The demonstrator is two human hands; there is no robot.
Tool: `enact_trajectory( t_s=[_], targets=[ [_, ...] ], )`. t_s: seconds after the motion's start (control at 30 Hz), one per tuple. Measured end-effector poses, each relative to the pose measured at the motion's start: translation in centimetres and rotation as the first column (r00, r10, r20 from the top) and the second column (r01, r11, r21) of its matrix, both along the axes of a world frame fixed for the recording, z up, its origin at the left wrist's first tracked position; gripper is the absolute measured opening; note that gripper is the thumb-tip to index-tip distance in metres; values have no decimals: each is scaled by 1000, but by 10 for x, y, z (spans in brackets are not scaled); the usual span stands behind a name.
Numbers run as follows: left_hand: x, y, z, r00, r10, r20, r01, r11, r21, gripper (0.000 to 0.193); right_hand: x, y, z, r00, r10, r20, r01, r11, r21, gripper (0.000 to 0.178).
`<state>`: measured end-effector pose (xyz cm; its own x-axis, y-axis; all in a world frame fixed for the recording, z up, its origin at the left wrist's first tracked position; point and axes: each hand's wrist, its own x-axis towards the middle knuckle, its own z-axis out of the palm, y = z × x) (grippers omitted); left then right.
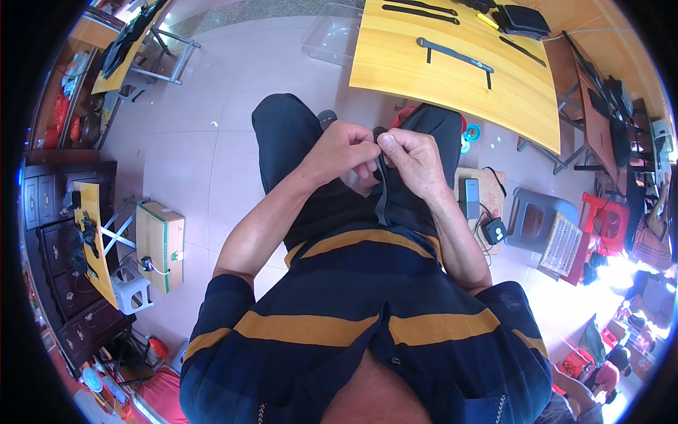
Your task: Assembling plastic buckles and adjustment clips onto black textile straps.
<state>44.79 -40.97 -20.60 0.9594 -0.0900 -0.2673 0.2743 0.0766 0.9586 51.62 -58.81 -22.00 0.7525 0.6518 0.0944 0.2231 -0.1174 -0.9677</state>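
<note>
Pinched between the fingertips of both your hands, a narrow dark strap (382, 194) hangs down over your lap: your left hand (344, 150) closes thumb and forefinger on its top end, and your right hand (412, 159) grips the same end just beside it, knuckles touching. You sit in a navy shirt with mustard stripes (353, 311), dark trousers (282, 134) stretched out over the pale tiled floor (205, 169). By your right elbow a cardboard sheet (487, 205) carries a grey box and a small black charger with its cord; a grey plastic stool (533, 215) stands just beyond it. To your left a cardboard carton (160, 244) rests on the floor near a grey step stool (131, 288). Ahead, the yellow wooden desk (438, 85) holds more dark straps (455, 55), one lying near its middle, others along the far edge, with folded black fabric (524, 20) at the far right corner.
</note>
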Motion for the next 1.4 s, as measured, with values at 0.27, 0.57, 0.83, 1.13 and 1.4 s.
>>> enact_trajectory(
  t_s=[0.27,0.57,0.83,1.13,1.4],
  targets=[
    [3,-3,5,1000,1,-4,-1,998,57,21,2,-1,1,998,-16,-65,17,1000,10,36],
    [7,-2,2,1000,-19,8,19,999,48,19,5,-2,10,998,-45,-33,43,998,-54,33],
    [9,-2,2,999,-29,-16,29,1000,7,17,6,-3,17,993,-58,100,69,991,-112,32],
    [9,-1,0,999,-33,-39,32,999,-24,17,5,-3,17,993,-66,93,78,989,-123,30],
    [9,1,-3,998,-45,-48,44,999,-8,16,5,-2,16,992,-62,108,77,987,-139,25]
  ],
)
